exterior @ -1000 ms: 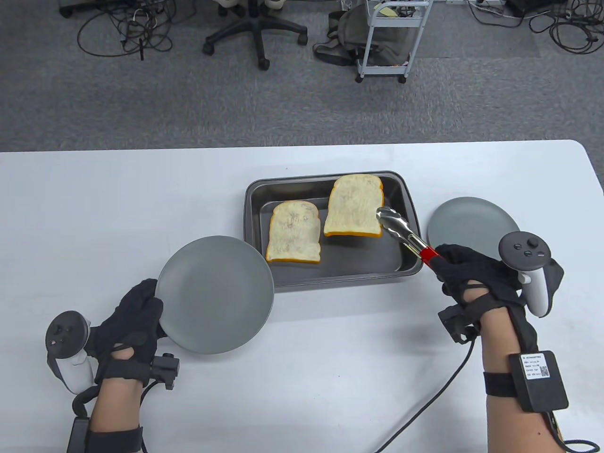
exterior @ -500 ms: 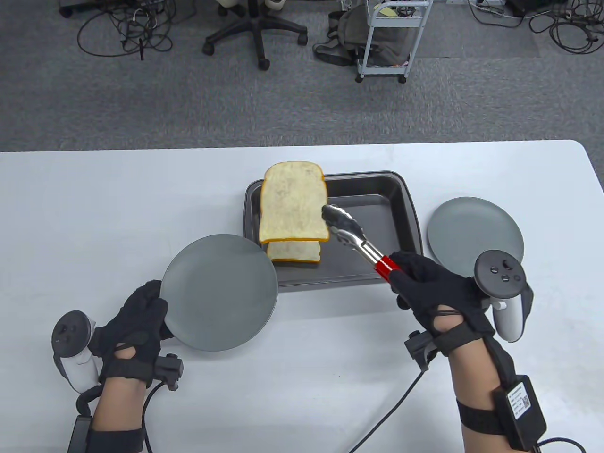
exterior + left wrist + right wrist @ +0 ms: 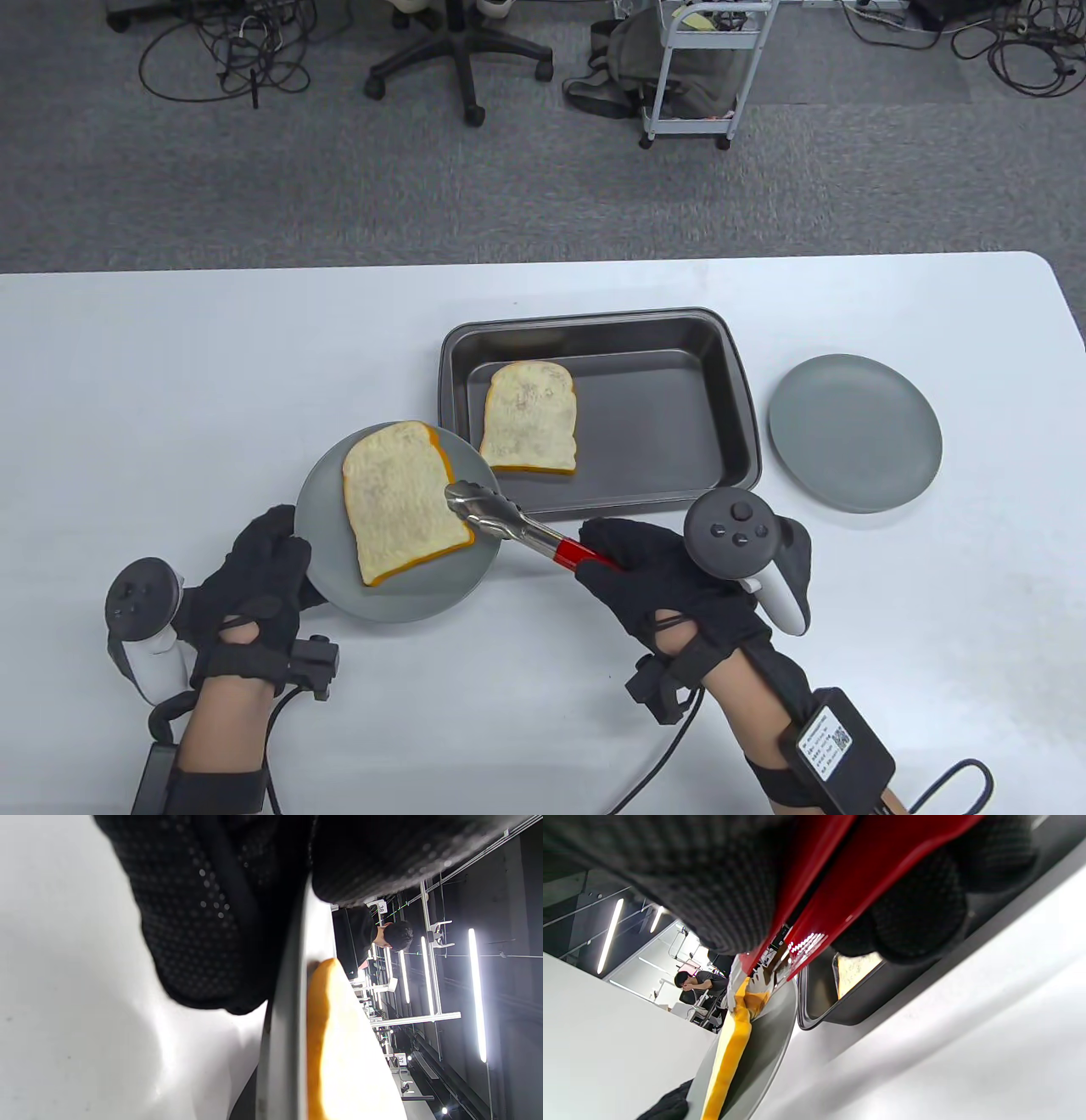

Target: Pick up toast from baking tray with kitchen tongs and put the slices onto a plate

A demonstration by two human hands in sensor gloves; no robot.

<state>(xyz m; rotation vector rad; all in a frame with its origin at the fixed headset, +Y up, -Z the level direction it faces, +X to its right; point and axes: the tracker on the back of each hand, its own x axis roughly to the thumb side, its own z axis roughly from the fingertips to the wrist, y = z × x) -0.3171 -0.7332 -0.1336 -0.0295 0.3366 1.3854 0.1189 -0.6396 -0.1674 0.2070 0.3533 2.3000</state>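
Observation:
My right hand (image 3: 649, 569) grips the red handles of metal kitchen tongs (image 3: 509, 526). Their tips pinch the right edge of a toast slice (image 3: 399, 501) that hangs over a grey plate (image 3: 471, 564). My left hand (image 3: 259, 569) holds that plate by its left rim, lifted and tilted beside the tray. In the left wrist view the plate rim (image 3: 284, 1035) and the toast crust (image 3: 318, 1027) show edge-on under my fingers (image 3: 203, 921). A second toast slice (image 3: 530, 416) lies in the left part of the dark baking tray (image 3: 670, 458). The right wrist view shows the tongs (image 3: 840, 887), toast (image 3: 729, 1052) and tray (image 3: 865, 1001).
A second grey plate (image 3: 855, 433) lies on the white table to the right of the tray. Behind the table, on the carpet, stand an office chair base (image 3: 458, 59), a white cart (image 3: 691, 76) and loose cables. A cable runs from my right wrist toward the front edge.
The tongs have carried the toast slice out of the tray, leftward and toward me, to above the plate in my left hand. The plate shifted slightly right. The other slice stayed put.

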